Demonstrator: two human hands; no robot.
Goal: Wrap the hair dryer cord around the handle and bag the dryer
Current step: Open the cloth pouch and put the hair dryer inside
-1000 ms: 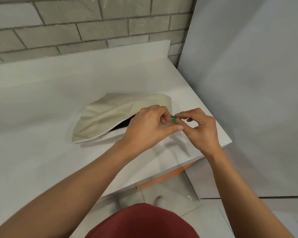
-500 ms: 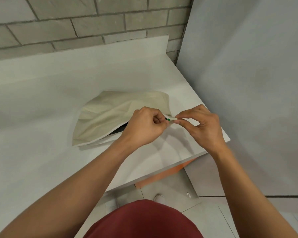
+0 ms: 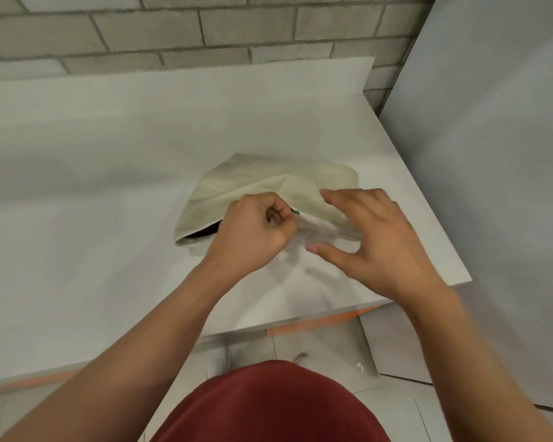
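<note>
A beige cloth bag (image 3: 268,186) lies flat on the white table (image 3: 93,186), its mouth toward me. A dark sliver of the hair dryer (image 3: 205,232) shows inside the opening at the left; the rest is hidden. My left hand (image 3: 256,234) is closed at the bag's mouth, pinching the drawstring with a small green tip (image 3: 296,213) poking out past the fingers. My right hand (image 3: 374,244) hovers just right of it, fingers spread, holding nothing, over the bag's near right corner.
A grey brick wall (image 3: 205,23) runs behind the table. A pale grey panel (image 3: 492,154) stands close on the right. The table's right corner (image 3: 460,275) is near my right hand. Tiled floor and my feet show below the front edge.
My right hand has let go of the green-tipped string and spread its fingers. My left hand keeps its pinch and has shifted toward the bag's mouth.
</note>
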